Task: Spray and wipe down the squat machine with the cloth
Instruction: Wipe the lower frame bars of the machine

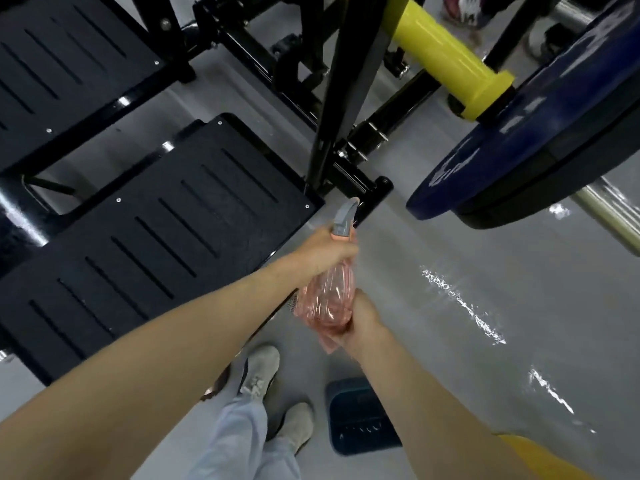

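A smooth grey floor (398,244) with a glossy finish fills the room. White streaks of light (462,303) glare off it from 3 toward 5 o'clock. A dark blue bin (360,417) stands on it at 6 o'clock. A blurred shoe (464,6) shows at 1 o'clock, and a yellow shape (540,459) at 5 o'clock.
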The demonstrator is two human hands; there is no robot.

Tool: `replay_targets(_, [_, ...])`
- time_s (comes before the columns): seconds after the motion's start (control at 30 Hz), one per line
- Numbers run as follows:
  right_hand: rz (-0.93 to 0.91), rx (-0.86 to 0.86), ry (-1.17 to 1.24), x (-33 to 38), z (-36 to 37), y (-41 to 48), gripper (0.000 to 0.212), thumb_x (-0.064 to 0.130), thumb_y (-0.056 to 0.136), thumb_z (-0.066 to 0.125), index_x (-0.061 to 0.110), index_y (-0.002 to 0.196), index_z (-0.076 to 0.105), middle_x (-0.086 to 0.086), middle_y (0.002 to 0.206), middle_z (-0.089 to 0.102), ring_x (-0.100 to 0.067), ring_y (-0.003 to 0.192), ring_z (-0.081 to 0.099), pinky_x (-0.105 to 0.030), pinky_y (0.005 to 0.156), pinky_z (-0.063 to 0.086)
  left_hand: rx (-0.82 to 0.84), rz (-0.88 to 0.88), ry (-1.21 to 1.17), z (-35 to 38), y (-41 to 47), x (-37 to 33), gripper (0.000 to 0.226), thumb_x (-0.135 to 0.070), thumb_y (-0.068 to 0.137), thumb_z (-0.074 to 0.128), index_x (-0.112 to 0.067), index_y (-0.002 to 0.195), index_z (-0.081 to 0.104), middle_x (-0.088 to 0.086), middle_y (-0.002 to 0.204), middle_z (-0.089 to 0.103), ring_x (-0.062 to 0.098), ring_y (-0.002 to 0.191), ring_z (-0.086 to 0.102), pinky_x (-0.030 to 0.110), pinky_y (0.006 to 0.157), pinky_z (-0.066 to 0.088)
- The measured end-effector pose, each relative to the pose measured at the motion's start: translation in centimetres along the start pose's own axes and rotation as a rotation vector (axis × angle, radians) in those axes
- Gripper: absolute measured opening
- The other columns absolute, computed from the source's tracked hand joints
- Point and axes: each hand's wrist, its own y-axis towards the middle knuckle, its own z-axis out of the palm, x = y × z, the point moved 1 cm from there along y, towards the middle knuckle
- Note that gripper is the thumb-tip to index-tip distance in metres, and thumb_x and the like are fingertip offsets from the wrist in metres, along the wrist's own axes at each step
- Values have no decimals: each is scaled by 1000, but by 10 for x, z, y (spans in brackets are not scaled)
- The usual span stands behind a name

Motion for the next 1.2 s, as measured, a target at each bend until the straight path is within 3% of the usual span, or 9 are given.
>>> replay_targets(0.17, [-60,-70,-42,25,18,5,25,16,99,37,3,89,55,-20,88,64,-28,64,63,-32,44,54,-87,-139,24,-14,47,-25,16,-1,72,56,-15,77,51,6,71,54,20,61,56,21,53,42])
replay_targets(0.33, [-145,-89,-161,37,24,8,16,14,99,41,10,93,55,-17,116,62,-30,100,56,-44,75,52,-16,-193,175,-24,88,-56,16,-9,73,57,-10,89,57,3,69,60,15,58,58,26,61,49])
replay_targets(0.43, [-152,-106,-199,38,19,8,27,19,102,40,2,116,56,-16,119,64,-26,78,56,-44,77,55,-22,-240,243,-27,102,-67,18,-6,78,55,-6,95,60,4,74,61,15,57,61,21,47,49])
replay_targets(0.53, [-99,-156,-202,41,9,7,37,22,103,37,8,73,54,-20,113,65,-29,72,57,-51,93,50,-23,-275,345,-24,106,-65,24,-7,76,54,-5,99,60,7,78,60,18,58,63,28,54,55])
replay_targets(0.63, [-80,-186,-169,41,0,7,42,23,103,37,10,65,49,-20,94,67,-41,94,62,-54,99,45,64,-299,416,-16,104,-58,33,-7,68,56,-4,101,61,9,91,65,20,80,64,35,79,56])
replay_targets(0.8, [-90,-210,-165,40,-7,7,41,24,103,38,8,69,53,-20,123,59,-25,64,53,-52,95,48,77,-197,609,8,103,-39,9,-4,76,55,-8,83,52,5,75,51,18,72,53,25,58,44])
replay_targets(1.0, [-119,-200,-222,28,-14,16,42,25,103,38,-9,103,63,-15,77,57,-23,60,58,-41,75,57,4,-208,589,13,90,1,29,-8,74,60,-9,102,55,4,79,56,21,74,60,30,69,53])
replay_targets(1.13, [-97,-224,-336,10,-21,14,28,16,100,45,-4,109,62,-20,110,59,-33,92,64,-29,41,55,57,-261,527,8,70,35,42,-9,65,61,-12,107,58,5,82,58,23,76,61,35,72,55])
replay_targets(1.2, [-112,-221,-379,-2,-28,16,23,9,97,47,-4,110,61,-17,114,53,-37,106,59,-29,40,54,33,-266,612,1,50,53,37,-12,71,60,-15,108,56,4,90,62,21,84,63,35,78,56])
